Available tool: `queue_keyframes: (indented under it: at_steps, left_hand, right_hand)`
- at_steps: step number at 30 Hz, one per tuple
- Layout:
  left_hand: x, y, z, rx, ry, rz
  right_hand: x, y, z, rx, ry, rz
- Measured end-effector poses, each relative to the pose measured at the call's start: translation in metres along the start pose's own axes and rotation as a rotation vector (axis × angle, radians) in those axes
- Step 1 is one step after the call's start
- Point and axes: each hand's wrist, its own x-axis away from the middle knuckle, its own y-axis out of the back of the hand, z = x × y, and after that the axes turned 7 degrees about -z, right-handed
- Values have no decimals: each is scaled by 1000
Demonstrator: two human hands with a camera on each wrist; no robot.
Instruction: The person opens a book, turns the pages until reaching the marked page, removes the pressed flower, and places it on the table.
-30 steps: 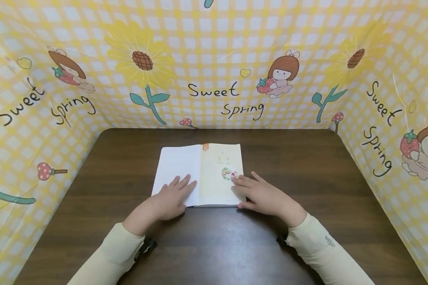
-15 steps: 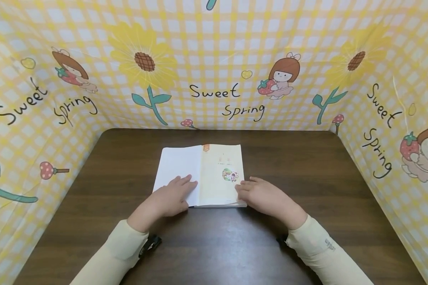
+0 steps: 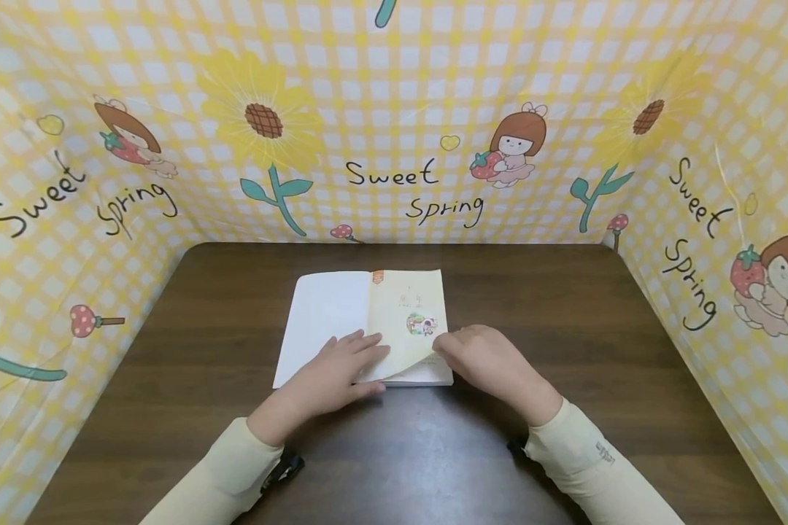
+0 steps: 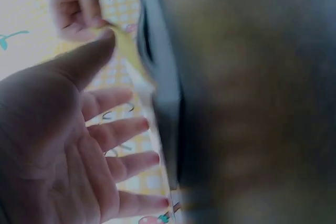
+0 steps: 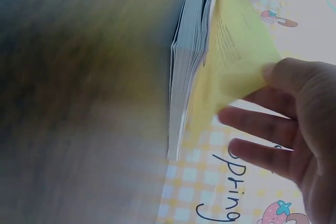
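Observation:
An open book (image 3: 323, 313) lies on the dark wooden table, a blank white sheet on its left side and a cream title page (image 3: 403, 292) with a small coloured picture on its right. My right hand (image 3: 492, 361) pinches the lower right corner of that page between thumb and fingers and holds it lifted. In the right wrist view the raised yellowish page (image 5: 236, 51) bends away from the thick block of pages (image 5: 191, 56). My left hand (image 3: 331, 372) rests with spread, straight fingers across the book's lower middle, near the spine.
The wooden table (image 3: 565, 306) runs out around the book on all sides. A yellow checked cloth (image 3: 394, 95) with printed flowers and girls stands as walls at the back, left and right. Dark wrist straps (image 3: 284, 470) show at the sleeves.
My right hand, flat on the page edge before, has curled its fingers and raised the page's lower corner. My left hand has slid right toward the spine.

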Motion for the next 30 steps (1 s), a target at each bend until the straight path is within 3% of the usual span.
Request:
queue_keyframes:
  at_steps: [7,11,14,16,18,23,27,30]
  left_hand:
    - [-4,-4,-6,-64,10,-114]
    - [-5,-4,-7,-31,85,-170]
    - [-5,-3,-7,-7,145,-229]
    - [-4,-3,-7,-28,142,-289]
    - [-4,-3,-6,-67,112,-362]
    - [-1,-1,-5,-276,12,-522]
    - [0,1,-6,-398,-4,-509]
    - [3,2,-7,-382,13,-436]
  right_hand:
    - [-6,9,0,-35,-43,-162]
    - [-7,10,-1,-55,-140,-169]
    - [-7,9,-2,-76,-211,-104]
    - [-7,7,-3,-91,-236,-30]
    - [-6,6,-3,-100,-242,54]
    - [-2,3,-3,-108,-222,226]
    - [0,3,-3,-134,-202,313]
    - [1,4,-1,-171,-189,370]
